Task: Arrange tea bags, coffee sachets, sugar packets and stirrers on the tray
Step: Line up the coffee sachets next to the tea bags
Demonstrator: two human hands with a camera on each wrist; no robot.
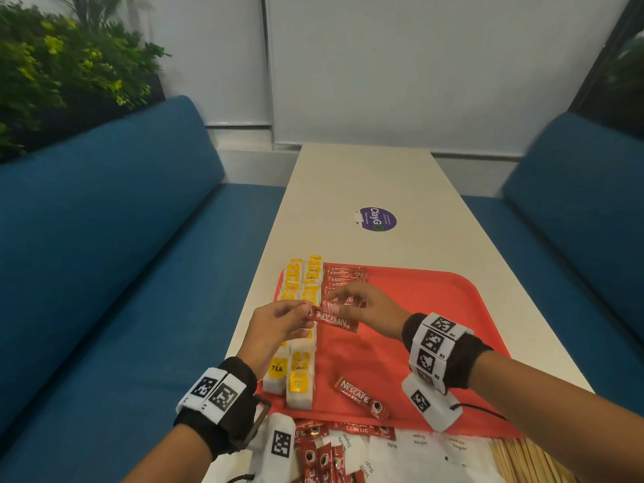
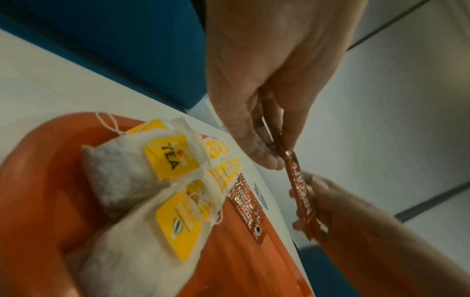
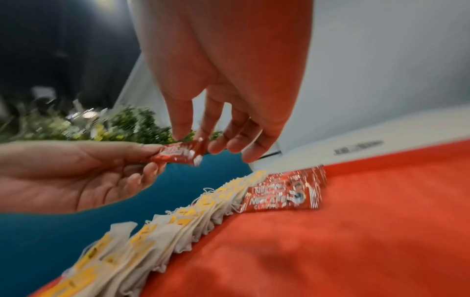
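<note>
Both hands are on one glossy red coffee sachet [image 1: 334, 319], a thin foil stick: left hand [image 1: 275, 325] pinches one end, right hand [image 1: 366, 308] pinches the other. It's held above the smooth red tray [image 1: 435, 308]. Papery tea bags [image 1: 299, 371] (yellow tags) sit under the left hand.

Red plastic tray [image 1: 435, 308] lying flat on the bench. Tea bags [image 1: 299, 371] with yellow tags: two rows along the tray's left edge. Red Nescafé sachets [image 1: 343, 277]: a stack at the far left, beside the tea bags. One sachet [image 1: 336, 320] held in the air above the tray (both ends pinched); another sachet [image 1: 362, 397] lies askew near the front. White sugar packets [image 1: 418, 451], further sachets [image 1: 320, 458] and wooden stirrers [image 1: 522, 461] lie off the tray, before its near rim.
</note>
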